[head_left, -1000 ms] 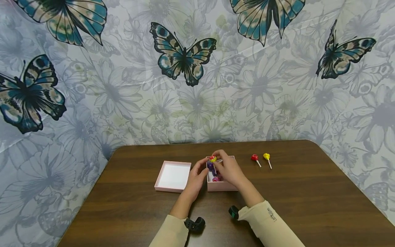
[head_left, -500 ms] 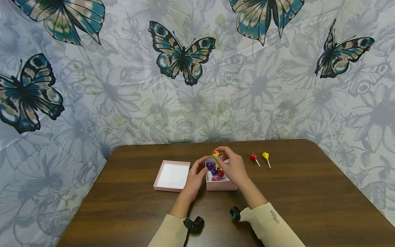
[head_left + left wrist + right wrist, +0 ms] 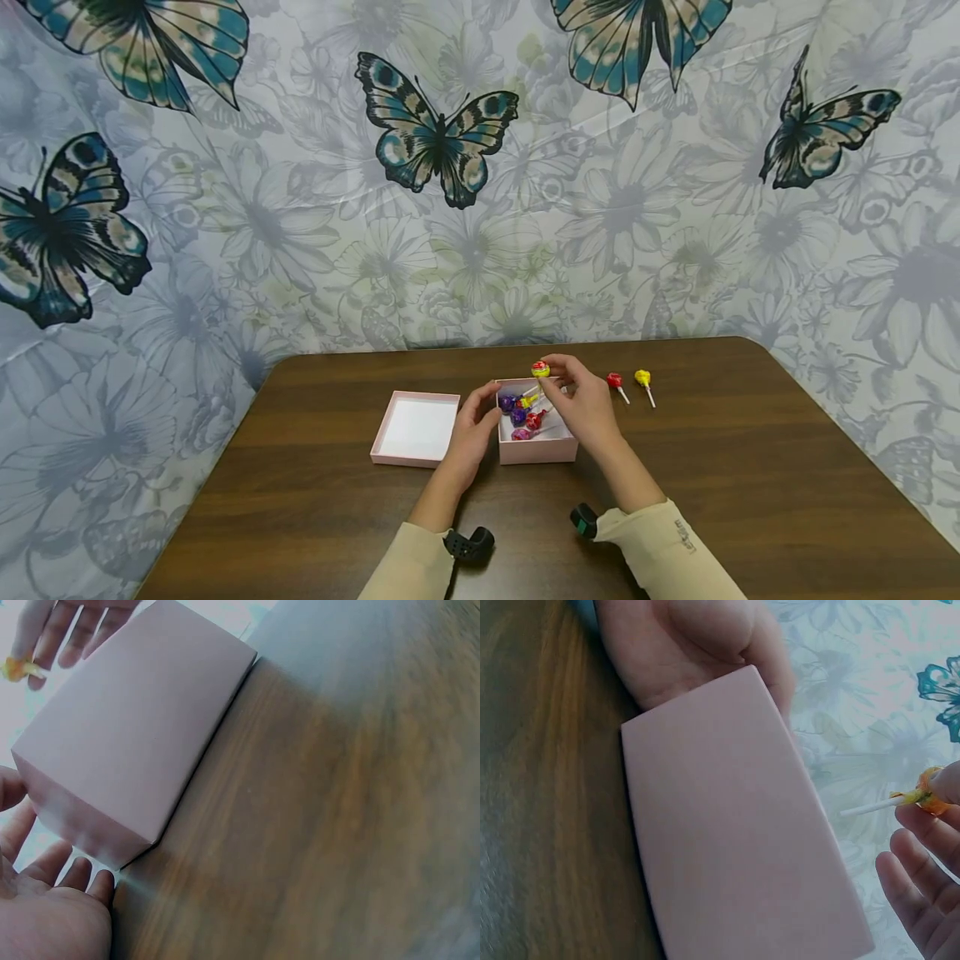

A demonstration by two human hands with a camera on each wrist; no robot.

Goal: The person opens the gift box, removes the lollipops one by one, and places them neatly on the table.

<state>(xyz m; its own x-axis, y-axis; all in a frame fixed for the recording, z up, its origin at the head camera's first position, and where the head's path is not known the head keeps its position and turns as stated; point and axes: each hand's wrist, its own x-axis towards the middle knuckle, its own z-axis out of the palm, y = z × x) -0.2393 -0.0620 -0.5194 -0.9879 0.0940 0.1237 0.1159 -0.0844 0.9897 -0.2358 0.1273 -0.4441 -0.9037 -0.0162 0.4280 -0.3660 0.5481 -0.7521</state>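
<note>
Round red-and-yellow wrapped lollipop (image 3: 540,369): shifted right, pinched by right hand (image 3: 587,404)
Square pink cardboard box (image 3: 537,452): loosely spread left hand (image 3: 471,429) alongside, probably steadying

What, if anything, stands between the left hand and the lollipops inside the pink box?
The left wall of the pink box stands between them: the left hand is outside it, the lollipops inside. The top is open.

Brown wooden bench (image 3: 315,508): near corners cut off, head view. Right grip (image 3: 928,871): cut off, right wrist view. Pink rectangular cardboard box (image 3: 150,720): interior hidden, wrist views. Cream fabric right sleeve (image 3: 667,558): print (image 3: 684,536) illegible.
</note>
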